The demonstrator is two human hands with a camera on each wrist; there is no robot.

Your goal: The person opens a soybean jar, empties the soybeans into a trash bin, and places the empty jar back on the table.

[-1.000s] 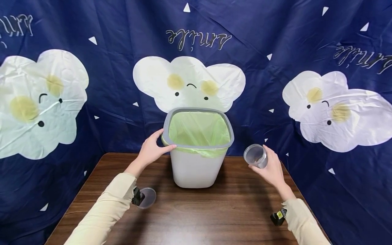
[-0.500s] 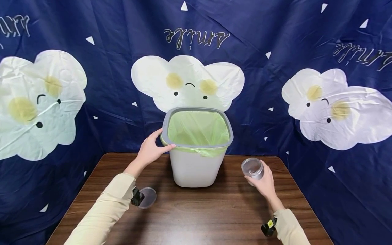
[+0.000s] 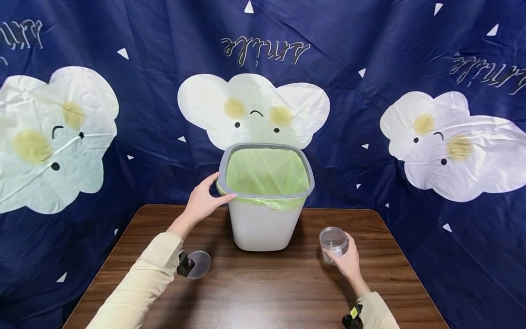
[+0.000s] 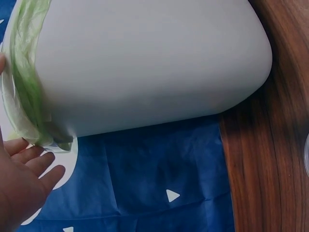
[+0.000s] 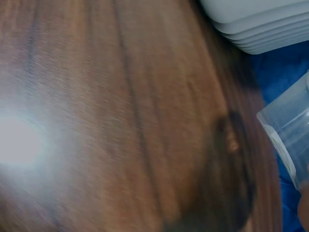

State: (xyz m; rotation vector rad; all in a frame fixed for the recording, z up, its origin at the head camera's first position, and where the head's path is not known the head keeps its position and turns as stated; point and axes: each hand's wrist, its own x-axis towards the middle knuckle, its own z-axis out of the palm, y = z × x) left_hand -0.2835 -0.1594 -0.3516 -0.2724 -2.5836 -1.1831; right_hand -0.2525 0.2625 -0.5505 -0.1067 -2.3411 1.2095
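A light grey trash can (image 3: 263,230) with a darker grey rim and a green liner bag (image 3: 267,171) stands upright on the table. My left hand (image 3: 203,198) grips its left rim corner, thumb on the front edge; in the left wrist view the fingers (image 4: 36,164) lie against the rim and the folded-over liner. My right hand (image 3: 347,258) holds a clear plastic jar (image 3: 334,240) low over the table, right of the can, its mouth up. The right wrist view catches part of the jar (image 5: 292,128) at the right edge. A clear round lid (image 3: 200,265) lies beside the left wrist.
The brown wooden table (image 3: 267,292) ends at the blue cloth backdrop (image 3: 156,160), which hangs behind and along both sides. Black wrist cameras sit on both sleeves (image 3: 141,274).
My right hand has lowered the jar toward the table and brought it slightly left and nearer to me, turning it more upright. The left hand and the trash can have stayed put.
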